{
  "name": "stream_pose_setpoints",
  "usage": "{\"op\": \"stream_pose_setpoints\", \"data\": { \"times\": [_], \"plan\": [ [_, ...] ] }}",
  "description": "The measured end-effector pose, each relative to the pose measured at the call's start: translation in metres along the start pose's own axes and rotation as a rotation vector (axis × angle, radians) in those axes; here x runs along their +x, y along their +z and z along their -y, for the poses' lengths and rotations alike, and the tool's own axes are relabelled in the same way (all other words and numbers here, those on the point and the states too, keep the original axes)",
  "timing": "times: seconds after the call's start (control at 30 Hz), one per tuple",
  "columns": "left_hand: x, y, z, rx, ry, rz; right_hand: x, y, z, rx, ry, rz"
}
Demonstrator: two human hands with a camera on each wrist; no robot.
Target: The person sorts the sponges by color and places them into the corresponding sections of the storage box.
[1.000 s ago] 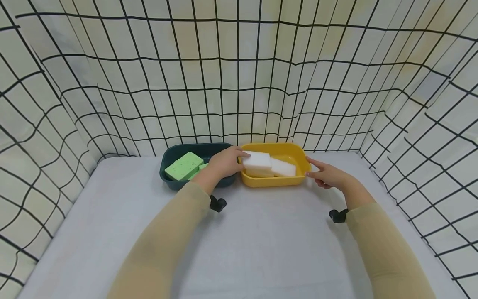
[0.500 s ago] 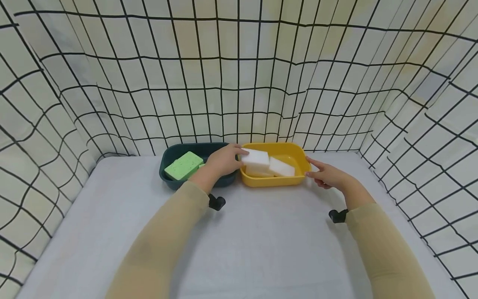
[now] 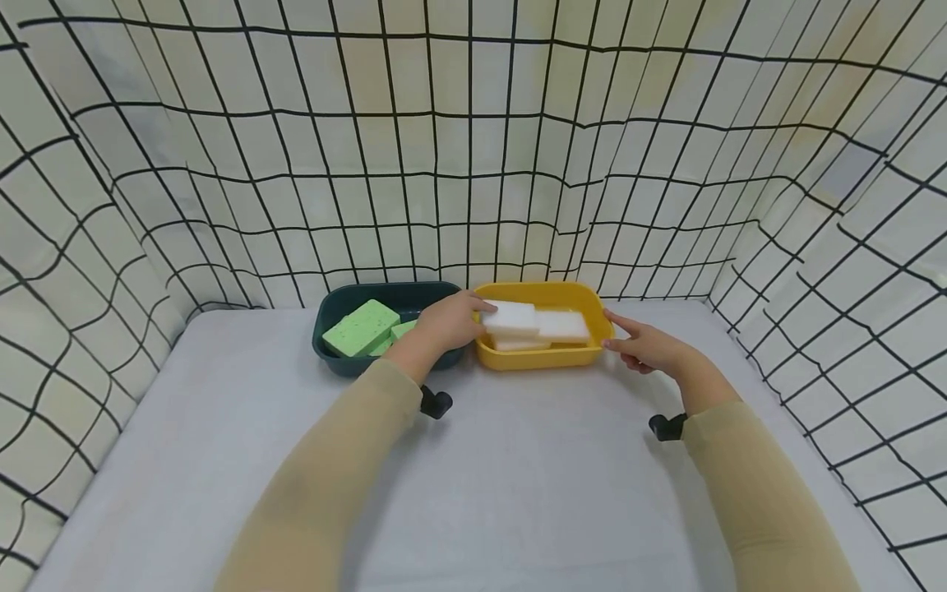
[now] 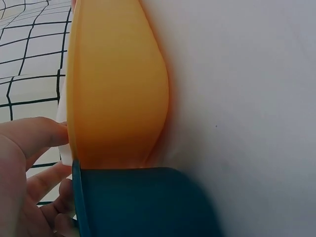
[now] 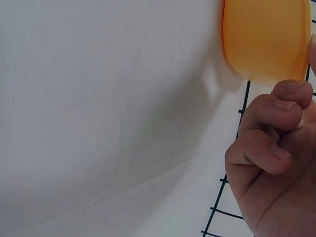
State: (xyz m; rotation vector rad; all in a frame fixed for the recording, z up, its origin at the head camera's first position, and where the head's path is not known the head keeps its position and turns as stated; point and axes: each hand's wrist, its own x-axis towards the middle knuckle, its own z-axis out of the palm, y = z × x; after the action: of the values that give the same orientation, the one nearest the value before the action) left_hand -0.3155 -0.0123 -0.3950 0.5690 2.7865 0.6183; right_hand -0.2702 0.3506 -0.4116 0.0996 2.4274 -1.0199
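Gripping a white sponge (image 3: pixel 509 317) over the yellow tub (image 3: pixel 543 357) at frame centre is my left hand (image 3: pixel 444 322); my right hand (image 3: pixel 645 348), fingers loosely curled and empty, touches the tub's right rim.

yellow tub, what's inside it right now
The yellow tub holds white sponges: two flat on top and another's edge beneath. The left hand grips the nearer one. The tub floor under them is covered, so anything else there cannot be seen.
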Motion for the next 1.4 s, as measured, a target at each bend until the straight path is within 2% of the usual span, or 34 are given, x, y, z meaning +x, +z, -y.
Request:
{"op": "stream_pose_setpoints", "data": {
  "times": [0.2,0.37,0.63,0.9,1.13,1.4],
  "plan": [
    [0.003,0.005,-0.003,0.018,0.01,0.009,0.0,0.0,0.0,0.009,0.004,0.003],
    [-0.001,0.001,-0.006,-0.012,0.005,-0.022,-0.001,0.0,0.001,0.007,0.007,-0.003],
    [-0.006,-0.004,0.002,-0.024,-0.005,-0.043,-0.003,0.001,0.004,0.0,0.006,-0.003],
    [0.0,0.0,0.001,-0.046,-0.01,-0.009,-0.003,0.0,0.003,0.007,0.001,0.004],
    [0.005,0.008,-0.004,-0.012,-0.004,0.021,0.001,0.0,-0.002,0.006,0.005,0.001],
    [0.005,0.007,-0.004,-0.01,-0.003,0.049,-0.001,0.001,0.0,0.006,-0.01,-0.001]
  ]
}}
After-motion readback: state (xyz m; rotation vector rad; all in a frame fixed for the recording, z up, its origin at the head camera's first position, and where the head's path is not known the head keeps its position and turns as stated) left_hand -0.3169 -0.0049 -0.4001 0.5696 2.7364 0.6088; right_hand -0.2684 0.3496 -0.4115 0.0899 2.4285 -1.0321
